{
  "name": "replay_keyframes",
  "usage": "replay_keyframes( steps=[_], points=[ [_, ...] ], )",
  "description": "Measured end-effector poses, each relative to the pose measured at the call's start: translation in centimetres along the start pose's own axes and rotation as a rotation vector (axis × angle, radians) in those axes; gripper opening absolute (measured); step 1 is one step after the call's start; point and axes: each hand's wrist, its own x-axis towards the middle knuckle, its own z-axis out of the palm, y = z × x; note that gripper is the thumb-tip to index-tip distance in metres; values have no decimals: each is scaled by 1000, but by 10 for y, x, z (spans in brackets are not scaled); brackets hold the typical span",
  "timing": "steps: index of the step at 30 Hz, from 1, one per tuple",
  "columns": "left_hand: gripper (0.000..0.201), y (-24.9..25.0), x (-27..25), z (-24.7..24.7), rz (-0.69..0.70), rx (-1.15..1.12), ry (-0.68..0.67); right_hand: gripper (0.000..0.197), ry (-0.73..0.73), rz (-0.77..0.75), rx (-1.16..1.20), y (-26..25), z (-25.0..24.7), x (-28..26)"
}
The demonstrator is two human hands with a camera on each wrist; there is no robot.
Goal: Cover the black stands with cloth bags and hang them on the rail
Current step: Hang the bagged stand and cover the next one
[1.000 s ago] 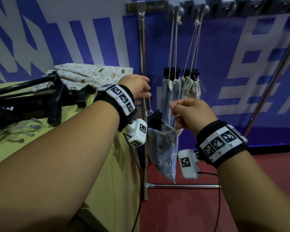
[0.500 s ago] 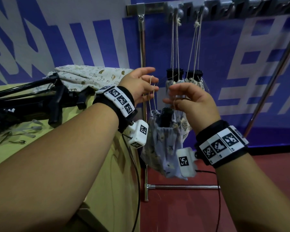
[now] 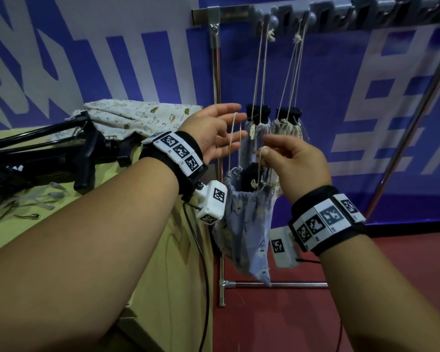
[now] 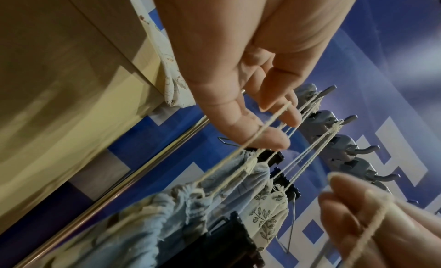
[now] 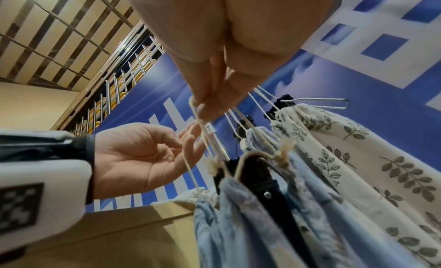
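In front of the rack, a blue bag (image 3: 247, 224) with a black stand (image 3: 249, 177) poking out its mouth hangs from its cords between both hands. The left hand (image 3: 214, 133) is spread flat, fingers straight, with one cord loop (image 3: 233, 138) draped over the fingers (image 4: 274, 138), so it's more of a hook than a grip. The right hand (image 3: 294, 158) pinches the other loop (image 3: 261, 158) between thumb and forefinger, the rest of the fingers curled. Pulling the two loops apart like this looks like it cinches the bag's mouth round the stand and keeps the loops open for a hook.

Two bags (image 3: 272, 128) already hang from hooks on the rail (image 3: 341, 13) by long cords, stand tops sticking out. The next hook along looks free, so I'd guess that's the target. More stands (image 3: 48, 153) and a printed cloth (image 3: 137, 115) wait on the table (image 3: 158, 275) to the left.
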Motion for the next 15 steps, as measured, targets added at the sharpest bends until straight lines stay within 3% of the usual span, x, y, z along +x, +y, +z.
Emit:
replay_keyframes(
  steps=[2,4,7,9,12,15],
  points=[
    [59,-2,2,-2,18,-20,-12,10,21,-18,-97,0,0,-1],
    [43,-4,3,-2,41,-46,2,26,16,-21,-181,2,1,-1],
    [29,-6,4,0,21,-95,69,51,-28,91,-178,2,4,-1],
    [37,-7,6,2,-15,43,78,57,-63,191,-15,-1,9,-2],
    [68,-8,9,4,-87,314,-10,53,-48,277,189,-7,12,-3],
    [82,-6,8,7,-176,223,-103,45,-16,296,422,-10,12,0]
  ],
)
